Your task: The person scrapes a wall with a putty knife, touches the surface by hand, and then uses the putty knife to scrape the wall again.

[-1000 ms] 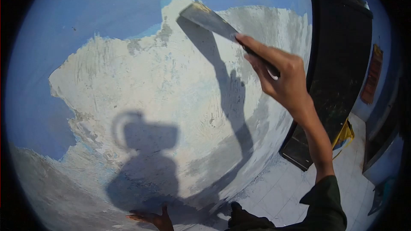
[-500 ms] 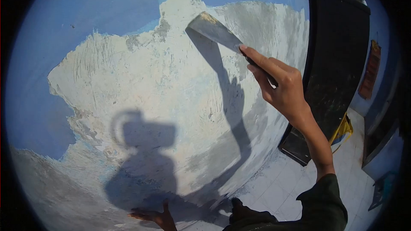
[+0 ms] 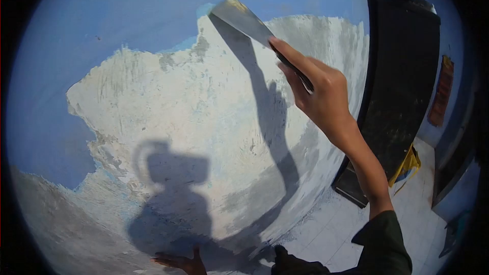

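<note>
My right hand is closed around the dark handle of a scraper, index finger stretched along it toward the wide metal blade. The blade's tip meets the wall at the upper edge of the bared patch, where blue paint borders the whitish plaster. Pale yellowish residue shows on the blade end. Low in the view, my left hand lies against the lower wall with its fingers and thumb spread, holding nothing; its wrist is cut off by the frame edge.
A black panel, perhaps a door, stands right of the wall. Behind it are a yellow bag-like item and a red-brown hanging strip. White floor tiles run along the wall's foot. My shadow falls across the patch.
My right hand has moved the scraper up and left along the wall, from the plaster to the blue paint edge. My left hand stays nearly in place. The view has shifted slightly.
</note>
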A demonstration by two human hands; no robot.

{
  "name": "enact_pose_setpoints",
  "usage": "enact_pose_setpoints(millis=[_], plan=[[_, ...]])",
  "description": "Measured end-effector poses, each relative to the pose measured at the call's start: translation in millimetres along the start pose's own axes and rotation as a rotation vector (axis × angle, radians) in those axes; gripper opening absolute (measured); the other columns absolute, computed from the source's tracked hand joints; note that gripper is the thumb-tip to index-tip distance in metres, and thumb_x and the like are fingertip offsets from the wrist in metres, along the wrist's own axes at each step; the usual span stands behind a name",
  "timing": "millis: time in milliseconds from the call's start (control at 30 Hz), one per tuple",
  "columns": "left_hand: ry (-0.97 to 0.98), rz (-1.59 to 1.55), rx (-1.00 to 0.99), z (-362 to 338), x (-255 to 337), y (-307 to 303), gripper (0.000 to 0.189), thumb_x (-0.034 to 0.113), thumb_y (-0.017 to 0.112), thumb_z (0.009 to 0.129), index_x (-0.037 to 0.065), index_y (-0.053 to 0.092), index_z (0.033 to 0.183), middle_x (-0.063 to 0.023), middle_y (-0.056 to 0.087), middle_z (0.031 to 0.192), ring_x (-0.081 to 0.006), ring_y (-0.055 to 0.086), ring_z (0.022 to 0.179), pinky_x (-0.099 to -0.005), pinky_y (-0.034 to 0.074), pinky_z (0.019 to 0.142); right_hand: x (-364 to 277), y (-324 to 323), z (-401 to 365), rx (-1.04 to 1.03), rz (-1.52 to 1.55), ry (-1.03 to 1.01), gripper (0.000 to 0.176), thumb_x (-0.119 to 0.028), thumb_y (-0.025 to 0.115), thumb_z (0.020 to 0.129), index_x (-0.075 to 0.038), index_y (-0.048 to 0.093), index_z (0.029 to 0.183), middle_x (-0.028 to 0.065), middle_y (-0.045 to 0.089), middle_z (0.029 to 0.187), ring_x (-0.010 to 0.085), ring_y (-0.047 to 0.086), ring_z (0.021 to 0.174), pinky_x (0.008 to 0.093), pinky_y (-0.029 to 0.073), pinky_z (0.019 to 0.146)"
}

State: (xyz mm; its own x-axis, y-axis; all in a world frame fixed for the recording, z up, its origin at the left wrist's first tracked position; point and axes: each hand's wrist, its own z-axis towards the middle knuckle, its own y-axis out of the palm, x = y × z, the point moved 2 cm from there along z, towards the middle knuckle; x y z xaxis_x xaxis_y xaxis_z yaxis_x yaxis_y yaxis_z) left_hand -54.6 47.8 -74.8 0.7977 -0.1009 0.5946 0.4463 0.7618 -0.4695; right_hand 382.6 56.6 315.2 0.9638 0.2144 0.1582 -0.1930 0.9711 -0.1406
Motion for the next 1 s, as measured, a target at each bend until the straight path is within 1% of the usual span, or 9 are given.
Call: enact_pose_setpoints(millis=[233,400,500,633,667,800,900,967,1000], plan=[[-0.028,-0.018,-0.038,0,-7,-1,0.132,0.041,0.089,0.076,-0.001,-0.004,0.16,-0.0271,-0.008,0.165,-0.0425,0.003,0.154,-0.0559,0.01,0.123,-9,-2,-25,-0.037,0.051,0.045,0.046,-0.017,0.069,0.097,-0.025,0.061,0.141,0.0028,0.064,0.062,0.0108,0.053,0.045,0.0305,0.042,0.043],[-0.08,-0.035,-0.116,-9,-13,6,0.13,0.043,0.088,0.077,-0.004,-0.001,0.159,-0.0291,-0.003,0.165,-0.043,0.007,0.153,-0.0543,0.012,0.123,-10,4,23,0.039,-0.031,0.011,0.045,-0.019,0.07,0.097,-0.025,0.062,0.141,0.0032,0.063,0.061,0.0135,0.053,0.043,0.0309,0.043,0.044],[-0.161,-0.047,-0.197,-17,-19,10,0.129,0.043,0.088,0.078,-0.005,0.0,0.159,-0.0303,0.0,0.165,-0.0434,0.009,0.153,-0.0534,0.013,0.123,-25,-3,10,0.008,-0.043,0.051,0.044,-0.015,0.07,0.096,-0.025,0.064,0.138,0.005,0.069,0.068,0.0155,0.061,0.048,0.0311,0.047,0.047],[-0.297,-0.084,-0.317,-19,-26,11,0.127,0.045,0.087,0.078,-0.007,0.002,0.158,-0.0319,0.003,0.164,-0.0438,0.012,0.153,-0.0521,0.015,0.123,-29,-14,-25,-0.057,0.028,0.047,0.039,-0.01,0.071,0.094,-0.021,0.069,0.132,0.0113,0.076,0.082,0.0192,0.074,0.065,0.0314,0.053,0.055],[-0.324,-0.095,-0.345,-18,-27,10,0.127,0.045,0.087,0.078,-0.008,0.003,0.158,-0.0322,0.004,0.164,-0.0439,0.013,0.153,-0.0518,0.016,0.123,-22,-12,-11,-0.026,0.037,0.012,0.038,-0.01,0.071,0.094,-0.02,0.07,0.13,0.0119,0.076,0.083,0.0198,0.075,0.067,0.0311,0.053,0.055],[-0.435,-0.145,-0.411,-16,-26,9,0.126,0.046,0.086,0.079,-0.009,0.005,0.158,-0.0338,0.008,0.164,-0.0443,0.016,0.153,-0.0505,0.017,0.123,-12,-16,13,-0.058,0.015,0.001,0.038,-0.005,0.07,0.095,-0.013,0.069,0.132,0.0109,0.075,0.118,0.0193,0.074,0.103,0.0316,0.058,0.088],[-0.469,0.039,-0.426,-10,-22,6,0.119,0.041,0.086,0.081,-0.012,0.01,0.156,-0.037,0.02,0.16,-0.0458,0.03,0.147,-0.0513,0.027,0.119,-21,-4,-13,-0.053,0.004,0.062,0.038,-0.006,0.07,0.095,-0.013,0.069,0.132,0.0111,0.074,0.119,0.0184,0.074,0.102,0.0311,0.059,0.086],[-0.429,0.07,-0.385,-12,-29,-3,0.118,0.044,0.085,0.082,-0.012,0.012,0.155,-0.0376,0.022,0.159,-0.0466,0.032,0.145,-0.0519,0.028,0.119,-41,-12,-57,-0.144,0.065,0.177,0.036,-0.005,0.067,0.097,-0.011,0.068,0.132,0.0124,0.073,0.123,0.0214,0.074,0.105,0.0338,0.058,0.088],[-0.41,0.07,-0.36,-12,-28,-2,0.118,0.045,0.085,0.082,-0.013,0.012,0.155,-0.0379,0.023,0.159,-0.0469,0.033,0.145,-0.0522,0.028,0.118,-40,-21,-88,-0.169,0.115,0.228,0.035,-0.008,0.068,0.096,-0.008,0.069,0.13,0.0137,0.074,0.119,0.0206,0.075,0.098,0.0319,0.058,0.084]])
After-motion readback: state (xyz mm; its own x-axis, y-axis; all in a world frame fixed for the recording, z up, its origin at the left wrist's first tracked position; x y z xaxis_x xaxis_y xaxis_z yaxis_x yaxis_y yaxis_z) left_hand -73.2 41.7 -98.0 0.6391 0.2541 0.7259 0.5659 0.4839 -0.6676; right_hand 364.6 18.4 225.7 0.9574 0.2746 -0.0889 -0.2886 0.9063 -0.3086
